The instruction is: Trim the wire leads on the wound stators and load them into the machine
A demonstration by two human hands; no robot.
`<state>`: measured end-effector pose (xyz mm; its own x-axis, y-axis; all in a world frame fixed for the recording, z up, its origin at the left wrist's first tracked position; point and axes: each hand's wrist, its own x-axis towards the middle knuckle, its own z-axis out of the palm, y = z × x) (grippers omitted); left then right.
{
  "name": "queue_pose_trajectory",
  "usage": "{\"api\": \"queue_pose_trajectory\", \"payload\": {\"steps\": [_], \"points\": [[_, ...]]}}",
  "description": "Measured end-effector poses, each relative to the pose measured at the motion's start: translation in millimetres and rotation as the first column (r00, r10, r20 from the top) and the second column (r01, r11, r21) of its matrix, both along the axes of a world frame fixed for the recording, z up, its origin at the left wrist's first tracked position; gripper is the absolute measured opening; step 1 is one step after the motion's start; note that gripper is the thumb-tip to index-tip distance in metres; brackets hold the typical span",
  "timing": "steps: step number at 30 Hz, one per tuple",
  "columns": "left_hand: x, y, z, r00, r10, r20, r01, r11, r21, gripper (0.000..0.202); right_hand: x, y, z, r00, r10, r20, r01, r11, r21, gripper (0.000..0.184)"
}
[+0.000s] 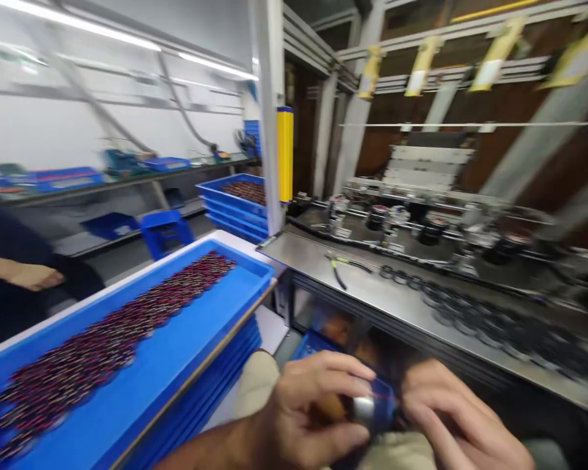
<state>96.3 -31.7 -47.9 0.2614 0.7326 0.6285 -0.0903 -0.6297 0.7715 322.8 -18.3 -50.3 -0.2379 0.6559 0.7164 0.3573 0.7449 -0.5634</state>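
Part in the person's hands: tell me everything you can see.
The part is a small cylinder, motion-blurred: a shiny silver metal end with a blue section beside it, and what may be a thin red wire near the join. It lies roughly sideways, held up between the hands. The left hand grips the silver end; the right hand is at the blue end. Finer detail is unclear.

Bare left hand (308, 411), bare right hand (455, 411), bare left forearm (200, 454); beige cloth trousers (257, 385).

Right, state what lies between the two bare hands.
The head view shows a silver-and-blue cylindrical part held in the left hand, its blue end against the right hand.
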Motion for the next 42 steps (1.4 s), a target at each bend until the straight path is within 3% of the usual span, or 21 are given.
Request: {"api": "queue_pose_trajectory", "payload": {"steps": [4,10,14,17,21,23,25,30,33,36,39,42], "points": [[-5.3,8.4,-6.1,0.985,0.135,-0.106,-0.131,0.99,0.048,0.055,-0.1,-0.1,-5.6,0.996,-0.03,-0.079,0.035,0.997,0.066,0.017],[7.2,14.8,-8.7,0.907,0.357,-0.223,-0.279,0.906,0.318,0.062,-28.0,-6.0,-1.3,0.992,0.087,-0.088,-0.066,0.974,0.216,0.037],[8.4,14.8,-6.4,0.879,0.412,-0.241,-0.305,0.873,0.38,0.063,-37.3,-1.0,1.8,0.985,0.109,-0.132,-0.076,0.97,0.232,0.031],[5.9,14.0,-5.4,0.899,0.364,-0.241,-0.279,0.903,0.326,0.06,-37.0,0.2,3.3,0.982,0.111,-0.151,-0.081,0.978,0.193,0.016],[8.3,12.6,-5.1,0.978,0.161,-0.133,-0.163,0.987,-0.006,0.048,-33.7,-2.7,5.7,0.96,0.131,-0.248,-0.125,0.991,0.04,0.011],[12.1,12.6,-5.6,0.998,0.055,-0.025,-0.058,0.985,-0.165,0.04,-32.8,-4.1,6.5,0.955,0.132,-0.264,-0.137,0.991,0.001,0.011],[16.2,13.0,-6.3,0.999,-0.006,0.054,0.018,0.972,-0.233,0.035,-32.7,-5.4,6.9,0.955,0.128,-0.266,-0.136,0.991,-0.014,0.01],[19.8,16.0,-8.7,0.998,-0.021,0.059,0.031,0.984,-0.173,0.032,-24.9,-9.3,5.1,0.949,0.095,-0.301,-0.119,0.991,-0.06,0.011],[12.8,19.2,-11.1,1.0,-0.016,0.0,0.016,0.997,-0.08,0.033,-5.5,-7.3,0.2,0.949,-0.031,-0.315,-0.018,0.988,-0.152,0.016],[1.6,21.4,-12.8,0.991,-0.074,-0.111,0.077,0.997,0.024,0.028,18.7,0.9,-1.7,0.933,-0.144,-0.329,0.057,0.964,-0.261,0.014],[-4.8,21.6,-13.0,0.962,-0.104,-0.253,0.148,0.976,0.161,0.04,32.5,9.6,6.5,0.951,-0.082,-0.297,-0.026,0.939,-0.342,0.002],[-4.3,20.6,-14.7,0.954,-0.14,-0.266,0.19,0.966,0.173,0.063,30.4,16.0,22.7,0.973,0.104,-0.204,-0.18,0.897,-0.403,0.015]]}}
